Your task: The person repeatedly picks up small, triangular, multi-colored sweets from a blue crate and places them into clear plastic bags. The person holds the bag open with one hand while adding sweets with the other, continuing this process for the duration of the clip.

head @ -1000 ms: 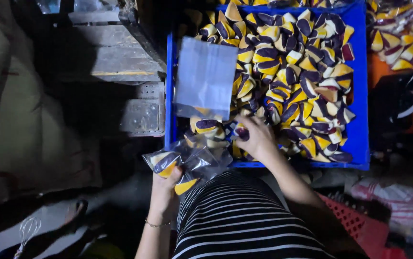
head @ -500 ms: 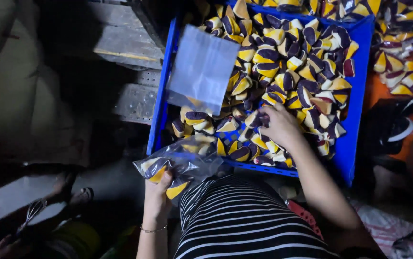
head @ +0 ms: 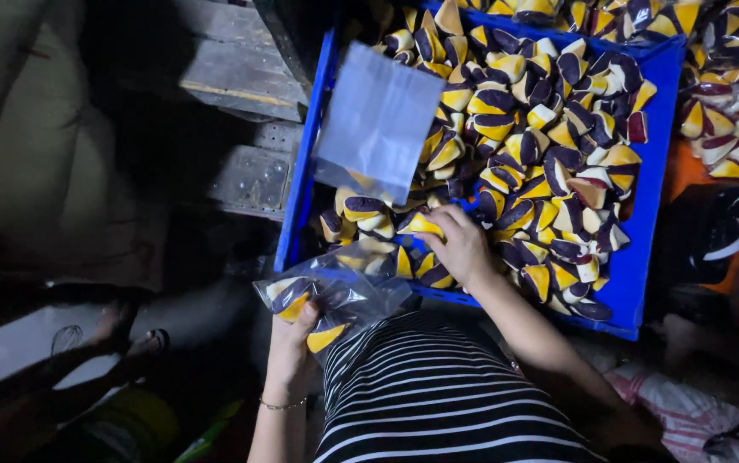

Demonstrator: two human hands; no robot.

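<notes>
Wedges of yellow, white and dark purple fill the blue crate in front of the person, heaped across nearly its whole floor. The right hand reaches into the near left part of the crate, fingers curled around one yellow-and-purple wedge and holding it just above the pile. The left hand is lower, outside the crate's near wall, pinching the bottom of a clear plastic bag; the bag already holds a few wedges and its open mouth points up toward the crate, close beside the right hand. A flat stack of empty clear bags leans on the crate's left rim, partly covering the wedges under it. A thin bracelet circles the left wrist, and the person's striped black-and-white top fills the bottom of the view. A second heap of the same wedges lies to the right of the crate, on an orange surface. Grey stone steps sit to the left in shadow.
</notes>
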